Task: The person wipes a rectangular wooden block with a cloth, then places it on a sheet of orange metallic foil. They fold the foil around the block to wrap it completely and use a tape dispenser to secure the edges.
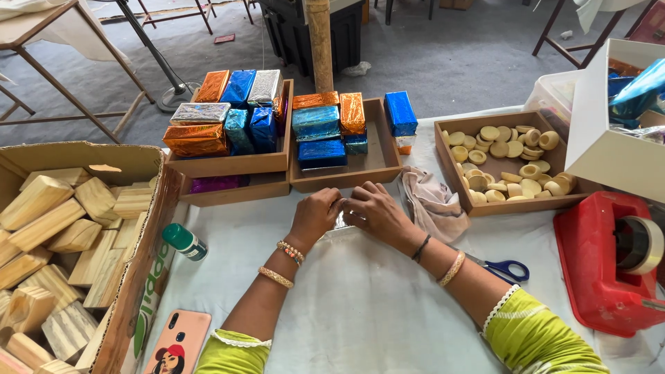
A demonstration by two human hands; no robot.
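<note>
Here, the white-covered table (360, 305) runs off every edge. The cardboard box (131, 305) of wooden blocks (48, 221) is cut off at left. The left hand (316, 216) and right hand (377, 212) each have their grip clenched on a silvery foil-wrapped piece (341, 227), mostly hidden beneath them, before the wooden trays (346, 179).

Lime-green sleeves (533, 332), white trim; gold bangles (276, 277); beaded bracelet (291, 251); black thread (420, 248)
</note>
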